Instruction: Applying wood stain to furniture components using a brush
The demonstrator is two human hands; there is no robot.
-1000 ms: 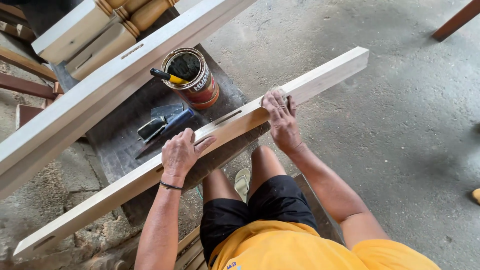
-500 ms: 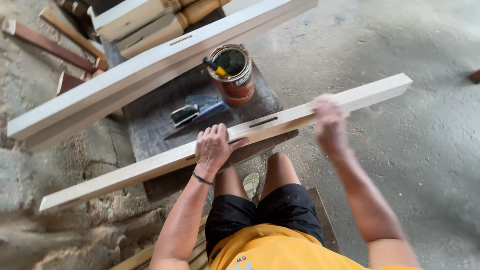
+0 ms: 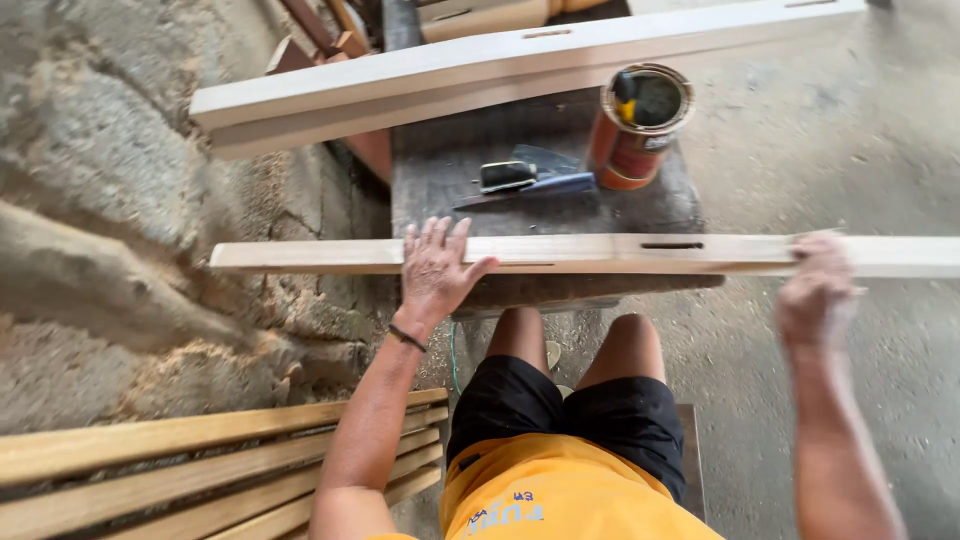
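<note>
A long pale wooden plank (image 3: 600, 254) lies across a dark low workbench (image 3: 440, 160), running left to right, with a narrow slot (image 3: 672, 245) cut in it. My left hand (image 3: 435, 272) presses flat on the plank, fingers spread over its top and thumb along the near edge. My right hand (image 3: 815, 295) is blurred by motion at the plank's near edge, further right; I cannot make out its fingers or anything in it. My bare knees show just below the bench.
On the bench stand an open orange can (image 3: 640, 120) with a brush in it and a dark-handled scraper (image 3: 525, 180). A thicker white beam (image 3: 500, 65) lies behind. Wooden slats (image 3: 200, 470) are stacked at lower left. Sawdust covers the rough floor on the left.
The view has swung so the plank now lies level across the frame. My right hand has slid along the plank and pulled back towards its near edge. My left hand stays planted.
</note>
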